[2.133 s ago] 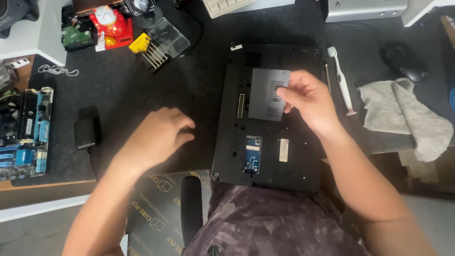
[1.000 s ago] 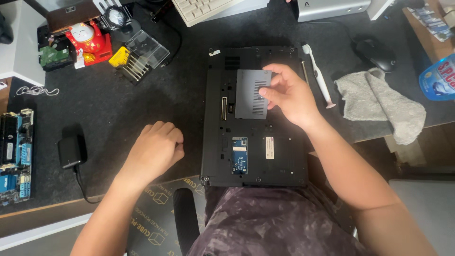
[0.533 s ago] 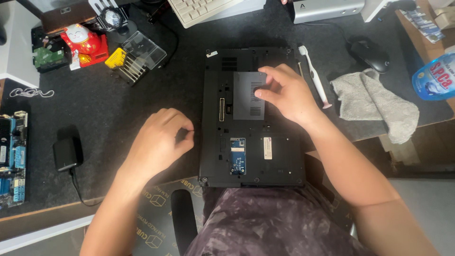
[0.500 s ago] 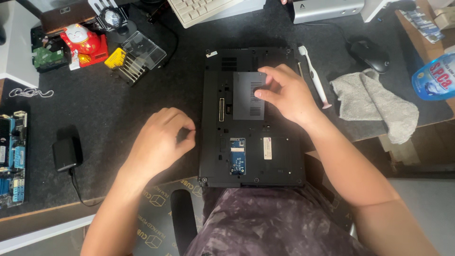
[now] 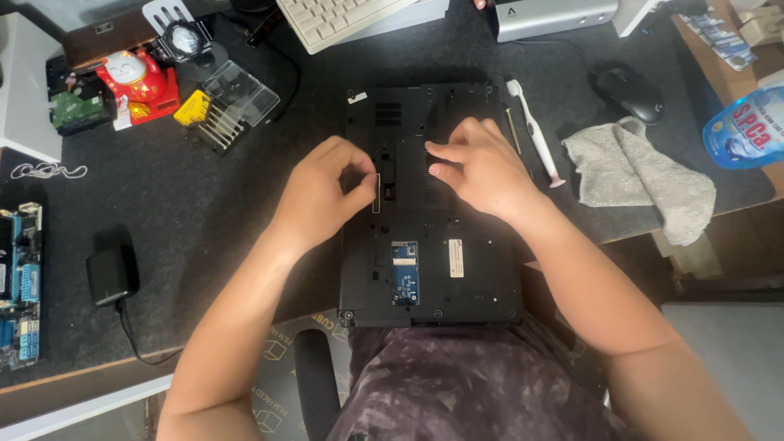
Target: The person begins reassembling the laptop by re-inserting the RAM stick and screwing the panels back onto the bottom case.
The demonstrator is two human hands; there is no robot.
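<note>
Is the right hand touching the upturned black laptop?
Touching. The head view shows the right hand with its fingers pressed flat on the laptop underside, no gap visible.

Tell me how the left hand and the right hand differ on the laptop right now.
The left hand sits at the laptop's left edge, fingers pinched by the narrow side slot; the right hand lies further in, over the vented cover panel. The left hand's fingers curl tight; the right hand's spread flatter. Both rest on the upturned black base, holding no tool.
</note>
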